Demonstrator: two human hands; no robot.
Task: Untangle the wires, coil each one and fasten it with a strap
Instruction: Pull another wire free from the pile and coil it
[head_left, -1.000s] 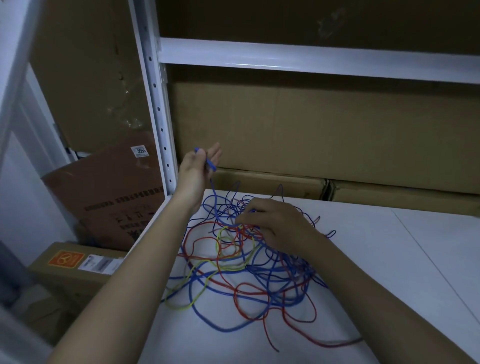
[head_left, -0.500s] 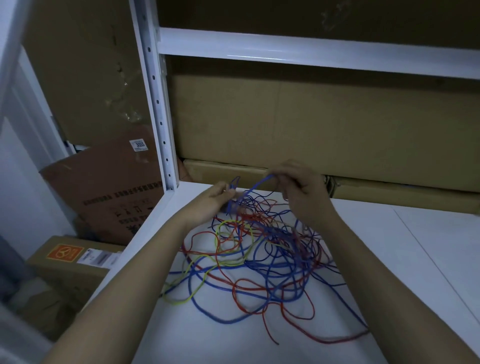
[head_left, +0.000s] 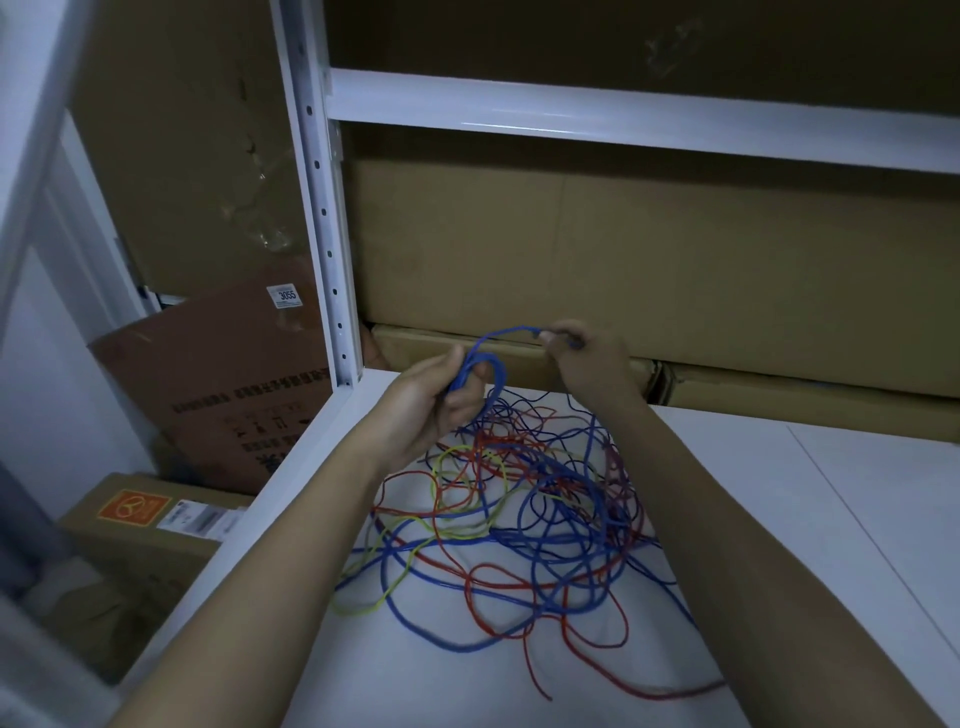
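A tangle of blue, red and yellow wires (head_left: 524, 519) lies on the white shelf board (head_left: 779, 545). My left hand (head_left: 436, 402) grips a small loop of the blue wire (head_left: 480, 364) above the pile's far edge, fingers curled round it. My right hand (head_left: 587, 358) pinches the same blue wire a little further along, up and to the right. The blue strand arches between the two hands and trails down into the tangle. No strap is visible.
A white shelf upright (head_left: 322, 208) and crossbeam (head_left: 623, 119) frame the bay. Cardboard boxes (head_left: 623, 249) line the back of the shelf. More cartons (head_left: 223, 384) lean and lie on the floor to the left, one with an orange label (head_left: 134, 508).
Both hands have lifted from the pile. The left hand now holds a loop of blue wire, and the right hand has drawn the strand up and to the right.
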